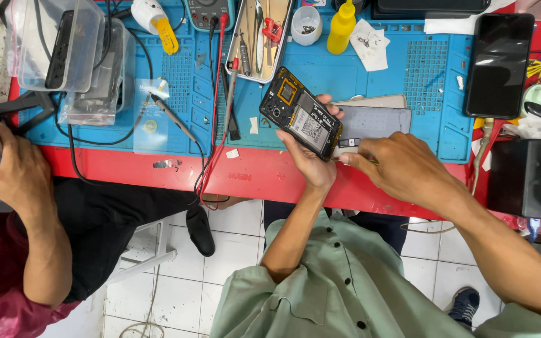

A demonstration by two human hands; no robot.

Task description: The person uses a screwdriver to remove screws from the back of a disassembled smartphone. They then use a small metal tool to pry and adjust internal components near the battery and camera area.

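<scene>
- Blue mat covers the red surface.
- My left hand is clamped on the opened phone, held above the mat's front edge.
- My right hand pinches a small part at its lower end; I judge a steady, gentle pull best.

A red workbench spans the frame's upper half, a blue work mat laid over it; white floor tiles fill the lower middle; a white stool frame stands lower left; lighting even, bright.
</scene>
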